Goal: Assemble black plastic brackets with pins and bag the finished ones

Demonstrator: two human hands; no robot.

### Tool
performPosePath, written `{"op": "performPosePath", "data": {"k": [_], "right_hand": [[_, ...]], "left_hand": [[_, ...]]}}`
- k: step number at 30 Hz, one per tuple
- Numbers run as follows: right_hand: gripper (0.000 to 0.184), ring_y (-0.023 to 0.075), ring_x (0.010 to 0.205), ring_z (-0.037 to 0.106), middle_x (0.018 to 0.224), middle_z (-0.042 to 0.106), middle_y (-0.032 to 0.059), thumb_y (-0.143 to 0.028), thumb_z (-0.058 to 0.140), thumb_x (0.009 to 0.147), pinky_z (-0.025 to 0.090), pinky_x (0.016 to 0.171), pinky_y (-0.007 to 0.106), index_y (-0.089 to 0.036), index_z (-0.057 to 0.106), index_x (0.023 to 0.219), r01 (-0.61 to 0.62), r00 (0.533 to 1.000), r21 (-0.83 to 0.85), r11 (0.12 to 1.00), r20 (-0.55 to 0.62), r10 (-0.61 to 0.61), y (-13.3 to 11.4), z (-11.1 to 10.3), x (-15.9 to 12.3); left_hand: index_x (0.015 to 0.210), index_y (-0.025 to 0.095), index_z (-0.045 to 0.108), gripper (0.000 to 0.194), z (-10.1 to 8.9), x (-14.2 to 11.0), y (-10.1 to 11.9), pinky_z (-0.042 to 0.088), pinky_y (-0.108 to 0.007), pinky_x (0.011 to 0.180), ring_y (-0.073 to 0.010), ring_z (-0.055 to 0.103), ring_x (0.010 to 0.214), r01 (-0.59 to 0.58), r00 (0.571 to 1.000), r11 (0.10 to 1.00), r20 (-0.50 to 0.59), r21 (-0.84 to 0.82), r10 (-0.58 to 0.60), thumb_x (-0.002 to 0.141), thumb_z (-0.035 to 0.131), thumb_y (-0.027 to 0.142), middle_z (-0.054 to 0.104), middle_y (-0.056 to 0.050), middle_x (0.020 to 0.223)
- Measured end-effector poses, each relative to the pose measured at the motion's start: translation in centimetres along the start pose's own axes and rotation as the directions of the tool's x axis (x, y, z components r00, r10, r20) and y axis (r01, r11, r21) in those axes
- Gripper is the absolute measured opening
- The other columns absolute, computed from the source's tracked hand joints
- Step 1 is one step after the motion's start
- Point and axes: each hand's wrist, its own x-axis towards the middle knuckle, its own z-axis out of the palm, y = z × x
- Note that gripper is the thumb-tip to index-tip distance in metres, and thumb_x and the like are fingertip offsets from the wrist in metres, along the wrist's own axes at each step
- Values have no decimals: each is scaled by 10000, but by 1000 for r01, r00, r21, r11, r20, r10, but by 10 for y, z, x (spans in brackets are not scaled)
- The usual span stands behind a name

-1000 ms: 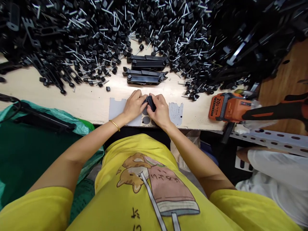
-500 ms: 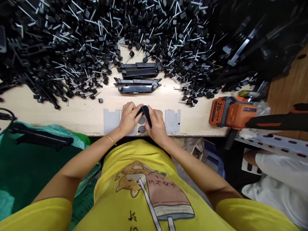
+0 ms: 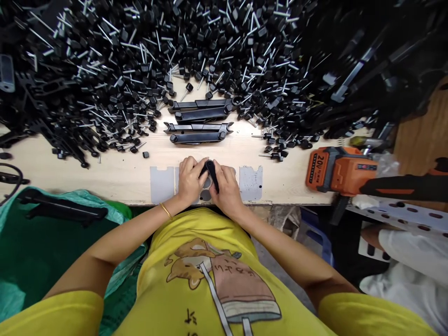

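Close to the table's front edge, a black hinged bracket (image 3: pixel 212 173) is bent into a narrow V, its joint pointing away from me. My left hand (image 3: pixel 191 181) grips its left arm with the fingers pinched. Around the right arm my right hand (image 3: pixel 227 189) is closed, thumb along the inside. The fingers partly cover the piece. Beyond my hands lie two black folded brackets, a nearer one (image 3: pixel 198 132) and a farther one (image 3: pixel 203 109), both side-on to me. Grey patches with round marks show on the table beneath my hands.
A huge heap of black knobs with metal pins (image 3: pixel 196 42) fills the back. Flat black arms (image 3: pixel 58 135) lie at left, an orange cordless drill (image 3: pixel 341 171) at right. A green sack (image 3: pixel 52 252) with a black bracket hangs left; another person's white-clothed leg (image 3: pixel 413 252) is at right.
The view has shifted, so the table sits slightly lower. Both hands still hold the bent bracket, which looks a little more closed.
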Motion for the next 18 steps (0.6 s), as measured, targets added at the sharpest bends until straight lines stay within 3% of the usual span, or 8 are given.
{"op": "performPosePath", "data": {"k": [14, 18], "right_hand": [[688, 282, 1025, 465, 1106, 511, 142, -125, 448, 772, 469, 897, 458, -168, 288, 1440, -26, 1000, 70, 997, 16, 25, 2, 2, 0], [579, 253, 1035, 508, 1117, 527, 135, -263, 520, 823, 484, 897, 418, -161, 389, 1378, -12, 997, 178, 984, 81, -2, 10, -16, 3]], "left_hand": [[1120, 178, 644, 278, -6, 9, -13, 383, -319, 713, -190, 452, 768, -71, 996, 996, 48, -45, 74, 888, 510, 253, 446, -23, 758], [1178, 199, 608, 315, -10, 7, -13, 405, -321, 749, -189, 465, 782, -55, 997, 997, 60, -54, 58, 878, 521, 234, 448, -23, 783]]}}
